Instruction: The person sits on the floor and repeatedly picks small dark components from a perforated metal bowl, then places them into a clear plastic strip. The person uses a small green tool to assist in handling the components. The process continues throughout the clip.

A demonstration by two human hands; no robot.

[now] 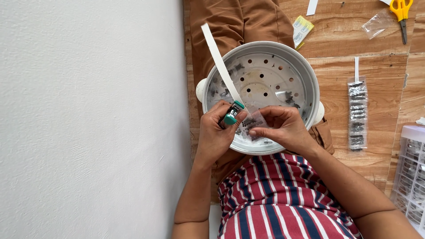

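Observation:
My left hand (pixel 216 135) is shut on a small green stapler (pixel 232 113), whose jaws sit at the lower end of a long white paper strip (pixel 218 55). The fingers of my right hand (pixel 283 128) pinch a small clear bag (pixel 255 125) of dark bits, held against the stapler. Both hands hover over the near rim of a white perforated round tray (pixel 306 73) resting on my lap. Scattered dark bits lie inside the tray.
On the wooden floor to the right lies a strip with several filled small bags (pixel 357 113). Yellow scissors (pixel 402 11), an empty clear bag (pixel 376 24) and a yellow packet (pixel 302 28) lie farther off. A clear plastic drawer unit (pixel 411 177) stands at the right edge. A white wall (pixel 88 119) fills the left.

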